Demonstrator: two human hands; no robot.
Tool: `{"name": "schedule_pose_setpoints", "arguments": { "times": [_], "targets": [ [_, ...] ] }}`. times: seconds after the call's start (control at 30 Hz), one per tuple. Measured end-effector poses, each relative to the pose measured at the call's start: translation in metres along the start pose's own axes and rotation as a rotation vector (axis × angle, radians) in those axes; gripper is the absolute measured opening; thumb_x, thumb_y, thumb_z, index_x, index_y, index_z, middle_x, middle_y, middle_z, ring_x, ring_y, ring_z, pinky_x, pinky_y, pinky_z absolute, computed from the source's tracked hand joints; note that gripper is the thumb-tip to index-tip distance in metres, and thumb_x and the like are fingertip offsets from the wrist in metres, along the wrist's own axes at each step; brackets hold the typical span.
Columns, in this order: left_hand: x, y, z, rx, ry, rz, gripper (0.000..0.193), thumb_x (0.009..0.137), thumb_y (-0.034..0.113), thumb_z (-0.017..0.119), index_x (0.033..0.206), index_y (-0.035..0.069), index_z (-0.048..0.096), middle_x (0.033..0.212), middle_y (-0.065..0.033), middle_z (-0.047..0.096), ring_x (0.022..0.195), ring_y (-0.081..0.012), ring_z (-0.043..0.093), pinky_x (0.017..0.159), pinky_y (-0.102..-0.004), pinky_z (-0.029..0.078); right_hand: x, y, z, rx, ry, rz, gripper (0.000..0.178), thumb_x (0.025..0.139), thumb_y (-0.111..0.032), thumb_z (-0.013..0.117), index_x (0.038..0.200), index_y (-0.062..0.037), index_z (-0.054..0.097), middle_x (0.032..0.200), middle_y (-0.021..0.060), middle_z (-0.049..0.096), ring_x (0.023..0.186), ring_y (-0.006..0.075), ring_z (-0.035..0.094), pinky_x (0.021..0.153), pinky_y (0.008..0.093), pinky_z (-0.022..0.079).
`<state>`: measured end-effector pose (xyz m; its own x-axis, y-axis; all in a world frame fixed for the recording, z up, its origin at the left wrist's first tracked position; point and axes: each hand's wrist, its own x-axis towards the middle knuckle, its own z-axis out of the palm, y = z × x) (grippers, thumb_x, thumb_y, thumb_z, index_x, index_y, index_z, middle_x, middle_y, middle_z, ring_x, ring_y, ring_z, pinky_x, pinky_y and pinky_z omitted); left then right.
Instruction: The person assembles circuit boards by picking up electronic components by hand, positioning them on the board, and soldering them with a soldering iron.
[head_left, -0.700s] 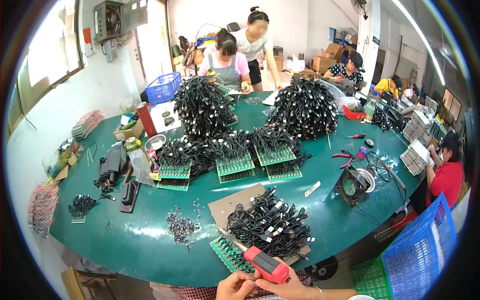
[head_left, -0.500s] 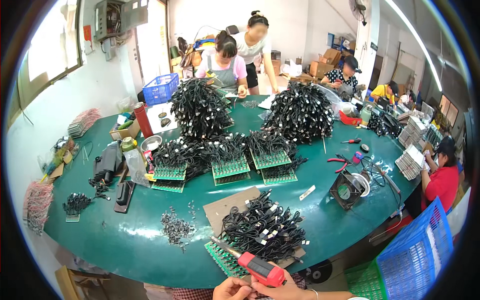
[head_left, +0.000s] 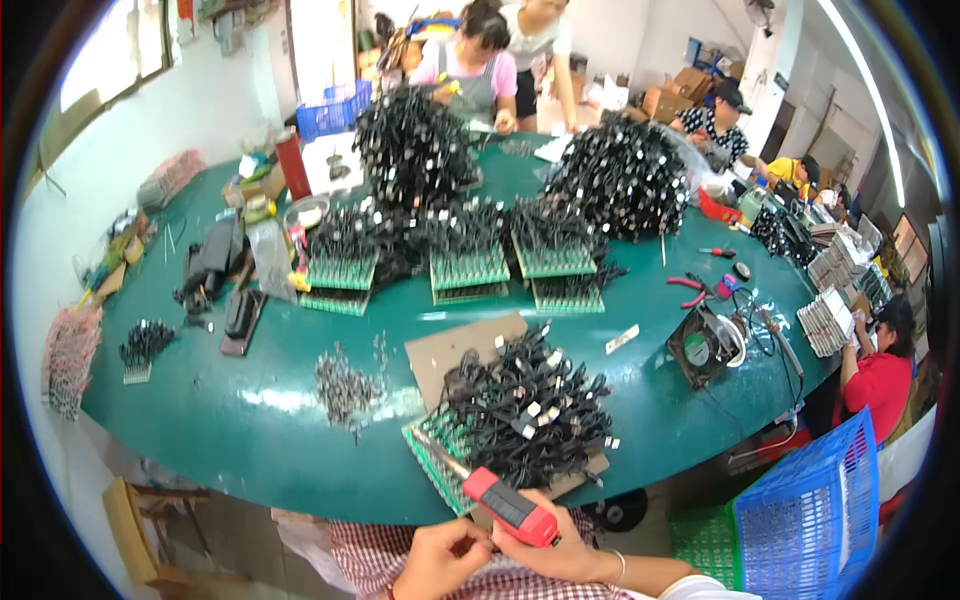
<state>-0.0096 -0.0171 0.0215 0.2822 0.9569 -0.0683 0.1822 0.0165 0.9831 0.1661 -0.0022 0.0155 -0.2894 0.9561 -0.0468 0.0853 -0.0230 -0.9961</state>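
Red-and-black handheld tool [head_left: 510,506] with slim metal shaft: gripped in right hand [head_left: 553,548], near edge of glossy green worktop [head_left: 270,440]. Shaft overlaps green circuit-board panel [head_left: 433,466] in view. Left hand [head_left: 445,560] just beside, fingertips drawn together; cannot tell if anything between. Beyond: heaped black cables [head_left: 530,405], pale plugs, brown cardboard sheet [head_left: 450,358] partly beneath.

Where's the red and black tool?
In the head view, the red and black tool is low, near the middle, in the right hand, its metal shaft crossing over the green circuit board.
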Motion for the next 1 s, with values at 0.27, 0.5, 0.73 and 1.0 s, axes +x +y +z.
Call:
{"name": "schedule_pose_setpoints", "arguments": {
  "times": [0.27,0.5,0.73,1.0],
  "targets": [
    [0.004,-0.049,-0.022,-0.366,0.075,-0.378,0.008,0.081,0.005,0.058,0.080,-0.001,0.064,0.066,-0.0010,0.061,0.057,-0.0044,0.054,0.051,-0.0178,0.043,-0.031,0.030,-0.056,0.109,-0.025,0.059,0.017,0.081,-0.009,0.066,0.094,-0.0013,0.058,0.083,0.0055,0.061,0.074,0.0134,0.059,0.068,0.0295,0.049],
    [0.028,-0.058,-0.037,-0.412,-0.025,-0.497,0.012,0.085,0.011,0.057,0.081,0.000,0.060,0.068,-0.0035,0.061,0.053,-0.0062,0.055,0.047,-0.0177,0.042,-0.039,0.022,-0.069,0.274,0.033,0.086,0.054,0.082,-0.038,0.064,0.114,0.0010,0.043,0.063,0.0058,0.047,0.051,0.0148,0.046,0.052,0.0299,0.045],
    [0.035,-0.059,-0.041,-0.389,-0.041,-0.506,0.011,0.085,0.011,0.055,0.079,0.001,0.057,0.067,-0.0031,0.060,0.052,-0.0050,0.054,0.044,-0.0168,0.040,-0.057,0.028,-0.074,0.223,-0.052,0.214,0.053,0.083,-0.039,0.062,0.113,0.0005,0.045,0.064,0.0071,0.049,0.052,0.0147,0.047,0.052,0.0298,0.043],
    [0.038,-0.059,-0.043,-0.393,-0.089,-0.514,0.011,0.086,0.010,0.055,0.080,0.001,0.056,0.066,-0.0023,0.058,0.050,-0.0043,0.051,0.044,-0.0166,0.038,-0.067,0.044,-0.078,0.211,-0.064,0.264,0.033,0.083,-0.015,0.063,0.108,0.0039,0.053,0.072,0.0087,0.057,0.062,0.0154,0.054,0.056,0.0286,0.046]
  ]
}}
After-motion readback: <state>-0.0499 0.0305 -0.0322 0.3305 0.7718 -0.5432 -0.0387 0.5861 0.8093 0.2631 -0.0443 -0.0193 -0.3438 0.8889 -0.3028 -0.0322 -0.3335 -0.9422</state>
